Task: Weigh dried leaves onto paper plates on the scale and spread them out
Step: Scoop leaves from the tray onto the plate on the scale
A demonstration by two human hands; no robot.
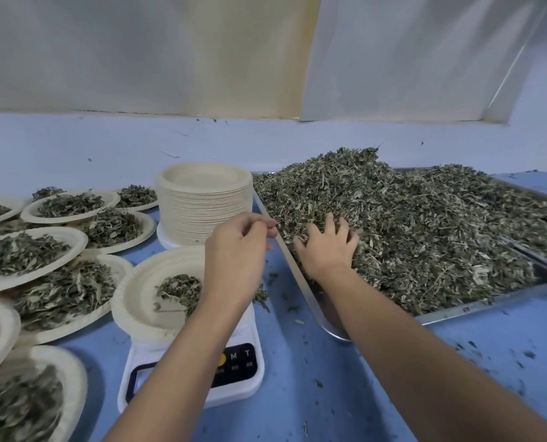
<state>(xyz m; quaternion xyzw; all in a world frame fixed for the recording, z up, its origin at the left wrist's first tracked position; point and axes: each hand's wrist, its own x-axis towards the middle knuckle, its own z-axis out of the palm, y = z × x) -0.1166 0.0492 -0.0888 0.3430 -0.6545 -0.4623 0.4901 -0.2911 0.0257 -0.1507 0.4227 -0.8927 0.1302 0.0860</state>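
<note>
**Two forearms (425,362) over the scale (240,371): left hand (235,250) above the paper plate (138,295), right hand (325,250) in the dried leaves (425,224)**

Both forearms reach in from the bottom edge, bare to the wrist. The left hand hovers over the right side of the paper plate. Its fingers are curled in, with the thumb brought up to the fingertips (270,223). A dark speck shows there, but I cannot tell whether anything is pinched. The right hand lies palm down on the near-left slope of the dried leaves, fingers spread and fairly straight, the tips sunk into the pile (nothing visibly gathered in it).

The paper plate sits on the white scale and carries a small heap of leaves (178,288), right of its centre. The scale's long axis points toward the camera, with its dark button panel at the near end. The display is partly hidden by the left forearm.

The dried leaves fill a metal tray (301,282) just right of the scale, its long side running away to the right. A tall stack of empty plates (202,205) stands behind the scale, touching the tray's far-left corner. Filled plates (26,253) overlap one another at the left on the blue table (297,393).
</note>
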